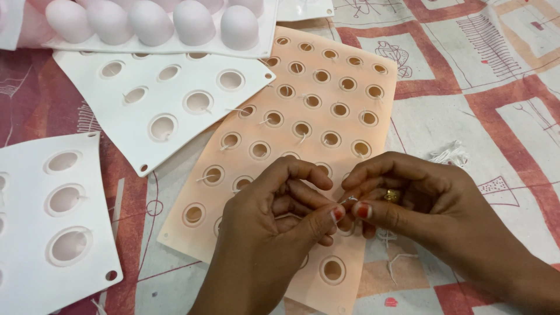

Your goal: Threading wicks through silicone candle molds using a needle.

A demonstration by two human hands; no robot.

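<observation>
While both hands meet fingertip to fingertip, left hand (274,216) and right hand (420,201) pinch a wick (344,204) above the near mould (303,116).

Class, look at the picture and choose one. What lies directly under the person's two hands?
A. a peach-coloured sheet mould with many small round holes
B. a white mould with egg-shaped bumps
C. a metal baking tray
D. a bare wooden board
A: the left hand and right hand pinch a thin white wick above the peach-coloured sheet mould, which has rows of small round holes.
</observation>
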